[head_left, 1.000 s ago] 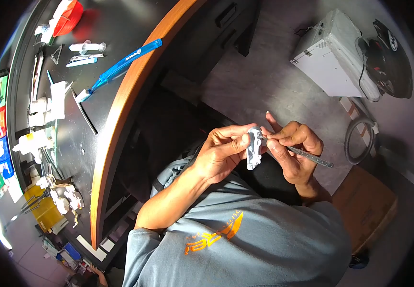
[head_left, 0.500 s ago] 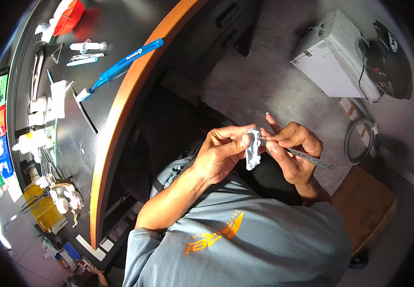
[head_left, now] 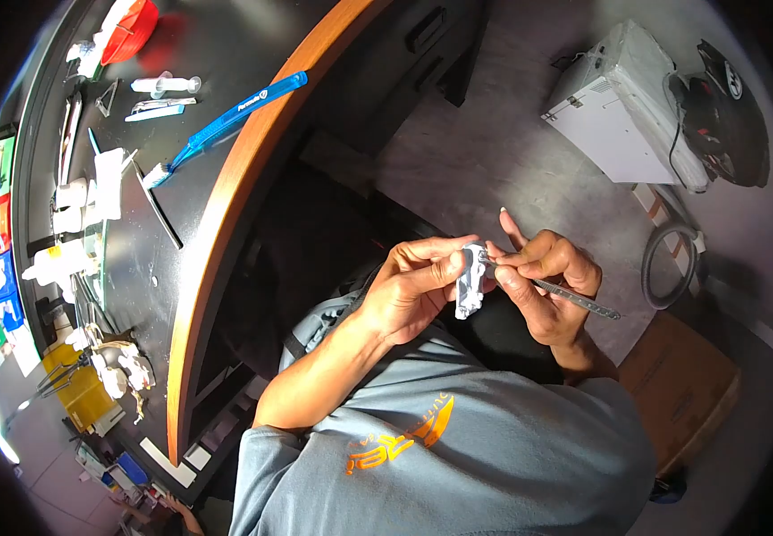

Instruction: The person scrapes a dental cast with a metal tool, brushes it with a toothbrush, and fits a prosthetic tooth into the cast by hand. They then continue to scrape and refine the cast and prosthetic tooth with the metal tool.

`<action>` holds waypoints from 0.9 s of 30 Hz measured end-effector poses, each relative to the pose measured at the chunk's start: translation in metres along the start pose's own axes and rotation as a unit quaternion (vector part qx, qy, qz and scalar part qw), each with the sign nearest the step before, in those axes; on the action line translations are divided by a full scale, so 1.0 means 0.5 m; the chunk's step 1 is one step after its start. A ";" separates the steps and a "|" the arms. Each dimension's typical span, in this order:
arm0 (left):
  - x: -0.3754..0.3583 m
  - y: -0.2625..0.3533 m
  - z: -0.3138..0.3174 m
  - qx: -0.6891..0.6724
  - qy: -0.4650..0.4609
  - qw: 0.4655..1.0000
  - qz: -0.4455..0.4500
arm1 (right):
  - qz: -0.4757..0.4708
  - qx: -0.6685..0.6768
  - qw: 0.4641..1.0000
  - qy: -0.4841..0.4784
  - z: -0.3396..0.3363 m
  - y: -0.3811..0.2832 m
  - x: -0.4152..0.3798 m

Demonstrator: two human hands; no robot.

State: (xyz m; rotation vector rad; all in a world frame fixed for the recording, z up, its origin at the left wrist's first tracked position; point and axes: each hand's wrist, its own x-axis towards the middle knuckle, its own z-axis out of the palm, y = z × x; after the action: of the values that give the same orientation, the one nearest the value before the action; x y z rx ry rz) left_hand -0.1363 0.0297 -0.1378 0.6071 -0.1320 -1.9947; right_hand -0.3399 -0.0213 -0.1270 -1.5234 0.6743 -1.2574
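My left hand (head_left: 415, 290) is closed around the top of a small grey-white dental cast (head_left: 468, 295), which hangs upright between thumb and fingers. A slim, flat metal scalpel (head_left: 583, 301) is pinched in my right hand (head_left: 549, 281), its handle pointing down to the right. The scalpel's working end meets the cast's upper right side, but my fingertips hide the tip. One finger of the right hand sticks up free. Both hands are close together above my lap.
Left of me runs a black bench with a wooden edge (head_left: 217, 214). On it lie a blue toothbrush (head_left: 226, 122), a syringe (head_left: 166, 85), a red bowl (head_left: 132, 31) and several dental models (head_left: 123, 368). A white box-shaped unit (head_left: 605, 125) and a cardboard box (head_left: 681, 384) stand on the floor.
The cast has turned slightly in my left hand, its lower end shifting a little left. My right hand and the scalpel have moved only very slightly.
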 end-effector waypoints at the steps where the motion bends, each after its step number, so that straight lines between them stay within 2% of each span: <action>1: 0.000 0.000 0.001 0.000 0.001 1.000 0.001 | 0.000 0.000 1.000 -0.001 0.000 0.001 0.000; 13: -0.001 0.001 0.000 -0.006 0.003 1.000 -0.009 | 0.003 -0.008 1.000 -0.011 -0.002 -0.003 0.000; 19: -0.002 0.001 -0.005 0.044 0.003 0.999 0.003 | -0.001 -0.006 1.000 -0.012 -0.001 -0.001 0.001; 22: -0.003 -0.001 -0.003 0.088 0.011 0.995 0.038 | 0.000 -0.002 1.000 -0.011 -0.001 -0.002 0.002; 27: -0.002 0.008 0.003 0.033 0.002 0.999 0.003 | 0.004 0.001 1.000 -0.009 -0.001 0.001 0.001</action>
State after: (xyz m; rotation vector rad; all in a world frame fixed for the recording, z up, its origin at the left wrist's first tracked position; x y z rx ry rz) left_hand -0.1333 0.0283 -0.1347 0.6529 -0.1973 -1.9885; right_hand -0.3403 -0.0221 -0.1273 -1.5278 0.6662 -1.2361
